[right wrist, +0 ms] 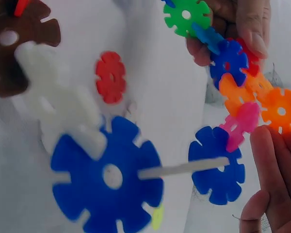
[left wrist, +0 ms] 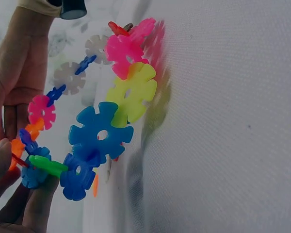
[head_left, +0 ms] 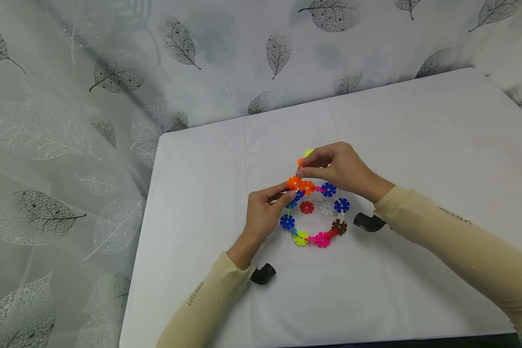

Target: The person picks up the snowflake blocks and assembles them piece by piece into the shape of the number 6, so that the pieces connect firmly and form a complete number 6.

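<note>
A ring of linked plastic snowflake discs, with a blue disc (head_left: pixel 287 222) on its left side, is tilted up off the table in the left wrist view. My left hand (head_left: pixel 263 210) pinches its upper left part, by the teal disc (left wrist: pixel 35 170) and the green disc (left wrist: pixel 47 165). Across from it, my right hand (head_left: pixel 345 169) pinches an orange disc (right wrist: pixel 280 110) at the joined orange cluster. A pink disc (right wrist: pixel 240 125) links that cluster to a dark blue disc (right wrist: pixel 217 165). Fingers partly cover the joint.
Inside the ring's outline, a loose red disc (head_left: pixel 306 208) and a white disc (head_left: pixel 326 208) show. Beyond my right fingers lie a yellow disc (head_left: pixel 309 152) and an orange piece (head_left: pixel 300 163). The white-covered table (head_left: pixel 200 193) meets a leaf-print curtain (head_left: pixel 226 58) behind.
</note>
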### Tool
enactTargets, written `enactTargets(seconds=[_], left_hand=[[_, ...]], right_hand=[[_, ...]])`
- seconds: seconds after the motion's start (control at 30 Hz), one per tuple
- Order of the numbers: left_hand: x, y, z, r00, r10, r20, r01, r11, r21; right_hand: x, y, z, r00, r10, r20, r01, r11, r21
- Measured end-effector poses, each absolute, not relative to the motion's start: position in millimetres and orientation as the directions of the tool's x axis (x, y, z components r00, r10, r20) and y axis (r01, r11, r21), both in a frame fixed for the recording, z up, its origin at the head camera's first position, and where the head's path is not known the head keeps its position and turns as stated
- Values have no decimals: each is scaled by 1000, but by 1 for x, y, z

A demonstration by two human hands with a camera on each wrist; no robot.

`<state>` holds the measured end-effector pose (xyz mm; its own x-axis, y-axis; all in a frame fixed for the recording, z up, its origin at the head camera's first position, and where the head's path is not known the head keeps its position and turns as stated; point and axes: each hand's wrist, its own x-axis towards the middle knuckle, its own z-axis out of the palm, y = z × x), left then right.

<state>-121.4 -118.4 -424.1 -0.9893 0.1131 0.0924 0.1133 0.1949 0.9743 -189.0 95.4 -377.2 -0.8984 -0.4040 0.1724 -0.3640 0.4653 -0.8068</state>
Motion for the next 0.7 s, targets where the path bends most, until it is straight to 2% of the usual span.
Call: enactTargets(seconds=[0.1, 0.37, 0.53, 0.7], left_hand=[[-122, -118, -424, -989, 114, 95, 117, 204, 972], [-123, -122, -426, -986, 157, 62, 96, 215, 972], [-125, -120, -423, -985, 172, 13, 52, 226, 973], [-125, -120, -420, -984, 175, 21, 61, 223, 973]], right_hand=[[-191, 96, -379, -904, -410, 122, -318, 452, -834], [-190, 96, -386, -907, -412, 86, -278, 432, -858], [-189, 98, -390, -896, -433, 101, -290, 397, -871], [-193, 103, -386, -887, -434, 159, -312, 308, -898]])
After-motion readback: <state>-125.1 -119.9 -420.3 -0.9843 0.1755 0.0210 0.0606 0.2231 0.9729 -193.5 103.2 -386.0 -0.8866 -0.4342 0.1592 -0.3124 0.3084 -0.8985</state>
